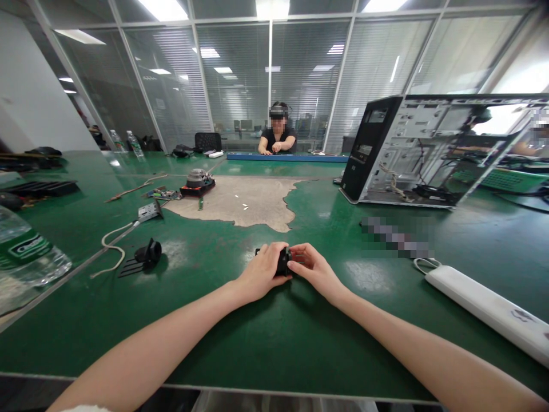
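Observation:
A small black part (283,262) sits between my two hands, low over the green table (266,343); its exact kind is hard to make out. My left hand (262,273) wraps around it from the left, with the thumb below and the fingers over the top. On the other side, my right hand (316,269) pinches its right edge between thumb and fingertips. Most of the part is hidden by my fingers. Apart from my hands, at the left, lies another black piece (148,252) with a round end and long flat prongs.
An open computer case (373,149) stands at right, behind a white power strip (484,309). A water bottle (30,249) is at far left. A heatsink fan (198,182), circuit board and cables lie farther back. Another person (278,137) sits opposite, behind a blue bar (287,157).

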`<act>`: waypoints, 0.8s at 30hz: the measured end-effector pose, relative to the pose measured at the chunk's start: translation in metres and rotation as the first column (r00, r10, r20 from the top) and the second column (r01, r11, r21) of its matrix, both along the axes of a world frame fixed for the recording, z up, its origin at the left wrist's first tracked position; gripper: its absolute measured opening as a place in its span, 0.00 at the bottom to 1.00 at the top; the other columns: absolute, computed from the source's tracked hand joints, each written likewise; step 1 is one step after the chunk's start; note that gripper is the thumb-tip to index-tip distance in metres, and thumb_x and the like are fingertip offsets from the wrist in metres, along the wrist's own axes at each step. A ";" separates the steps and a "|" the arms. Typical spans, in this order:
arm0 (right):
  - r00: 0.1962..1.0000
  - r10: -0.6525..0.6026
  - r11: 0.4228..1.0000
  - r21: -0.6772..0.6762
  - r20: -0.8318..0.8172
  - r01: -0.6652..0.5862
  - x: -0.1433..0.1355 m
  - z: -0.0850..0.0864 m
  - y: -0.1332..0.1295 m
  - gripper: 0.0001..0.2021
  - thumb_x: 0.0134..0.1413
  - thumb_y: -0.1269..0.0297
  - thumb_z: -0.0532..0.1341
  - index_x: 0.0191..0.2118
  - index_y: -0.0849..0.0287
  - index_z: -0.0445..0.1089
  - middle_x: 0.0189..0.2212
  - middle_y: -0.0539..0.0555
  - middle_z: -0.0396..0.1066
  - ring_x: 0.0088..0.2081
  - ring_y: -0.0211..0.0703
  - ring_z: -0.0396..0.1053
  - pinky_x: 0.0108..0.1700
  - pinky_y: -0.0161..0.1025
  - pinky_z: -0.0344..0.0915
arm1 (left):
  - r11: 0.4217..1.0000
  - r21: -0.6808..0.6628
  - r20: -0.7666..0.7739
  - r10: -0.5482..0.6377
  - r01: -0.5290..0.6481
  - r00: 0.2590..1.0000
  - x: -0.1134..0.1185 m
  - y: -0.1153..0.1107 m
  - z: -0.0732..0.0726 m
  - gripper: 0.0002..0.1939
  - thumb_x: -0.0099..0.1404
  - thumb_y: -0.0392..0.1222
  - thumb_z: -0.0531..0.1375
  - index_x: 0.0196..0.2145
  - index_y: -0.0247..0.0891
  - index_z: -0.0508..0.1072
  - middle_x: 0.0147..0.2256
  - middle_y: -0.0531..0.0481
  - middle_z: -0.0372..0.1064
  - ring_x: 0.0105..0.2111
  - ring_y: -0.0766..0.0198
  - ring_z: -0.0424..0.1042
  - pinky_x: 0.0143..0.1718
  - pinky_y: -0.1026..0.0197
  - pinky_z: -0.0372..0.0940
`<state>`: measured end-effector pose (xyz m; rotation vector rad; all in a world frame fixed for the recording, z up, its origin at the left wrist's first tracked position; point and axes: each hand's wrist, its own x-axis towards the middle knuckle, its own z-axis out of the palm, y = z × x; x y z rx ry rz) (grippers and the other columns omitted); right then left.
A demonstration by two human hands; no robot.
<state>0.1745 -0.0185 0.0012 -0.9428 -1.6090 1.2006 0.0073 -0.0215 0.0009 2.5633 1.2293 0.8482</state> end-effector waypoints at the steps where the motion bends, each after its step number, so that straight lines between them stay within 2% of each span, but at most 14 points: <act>1: 0.999 -0.044 0.999 0.006 0.009 0.044 0.001 0.000 0.000 0.13 0.43 0.62 0.62 0.36 0.57 0.61 0.34 0.51 0.65 0.38 0.40 0.65 0.41 0.40 0.64 | 1.000 0.000 -0.001 -0.001 0.001 1.000 0.000 0.000 0.000 0.31 0.54 0.41 0.61 0.51 0.41 0.50 0.48 0.45 0.56 0.44 0.55 0.59 0.44 0.51 0.60; 3: 0.992 -0.124 0.992 0.020 0.023 0.124 0.002 0.000 0.000 0.13 0.42 0.62 0.62 0.35 0.58 0.61 0.33 0.51 0.65 0.38 0.40 0.65 0.42 0.41 0.64 | 1.000 0.000 -0.003 -0.002 0.002 1.000 0.000 0.000 0.000 0.31 0.53 0.41 0.61 0.51 0.41 0.49 0.48 0.45 0.56 0.45 0.54 0.59 0.44 0.51 0.60; 5: 0.989 -0.144 0.990 0.011 0.025 0.144 0.003 0.000 0.001 0.13 0.41 0.62 0.63 0.35 0.58 0.62 0.34 0.52 0.66 0.38 0.40 0.66 0.42 0.41 0.64 | 1.000 -0.002 -0.004 -0.002 0.002 1.000 0.000 0.000 0.000 0.31 0.54 0.42 0.61 0.51 0.41 0.49 0.48 0.45 0.56 0.45 0.55 0.59 0.44 0.51 0.60; 11: 0.999 0.028 0.993 -0.110 -0.034 -0.032 -0.001 0.001 0.004 0.13 0.39 0.63 0.64 0.34 0.60 0.65 0.34 0.53 0.69 0.35 0.41 0.69 0.39 0.40 0.65 | 1.000 0.010 -0.002 -0.007 0.007 1.000 0.000 0.000 -0.001 0.30 0.54 0.42 0.61 0.50 0.41 0.50 0.48 0.45 0.56 0.44 0.55 0.59 0.44 0.51 0.60; 18: 0.999 0.014 0.994 -0.106 -0.041 -0.019 -0.003 -0.001 0.006 0.13 0.39 0.63 0.64 0.34 0.59 0.65 0.34 0.52 0.69 0.33 0.39 0.69 0.37 0.39 0.65 | 1.000 -0.015 0.007 -0.018 0.018 1.000 0.000 0.002 0.000 0.29 0.54 0.43 0.60 0.50 0.41 0.50 0.47 0.45 0.56 0.45 0.55 0.59 0.43 0.51 0.61; 24: 0.999 0.009 1.000 -0.013 -0.044 -0.009 -0.004 -0.004 0.001 0.13 0.41 0.65 0.63 0.36 0.57 0.63 0.34 0.51 0.68 0.40 0.41 0.67 0.41 0.39 0.65 | 1.000 -0.013 -0.005 -0.025 0.025 1.000 -0.001 0.001 0.001 0.29 0.55 0.44 0.60 0.50 0.41 0.50 0.47 0.45 0.56 0.44 0.55 0.59 0.43 0.51 0.61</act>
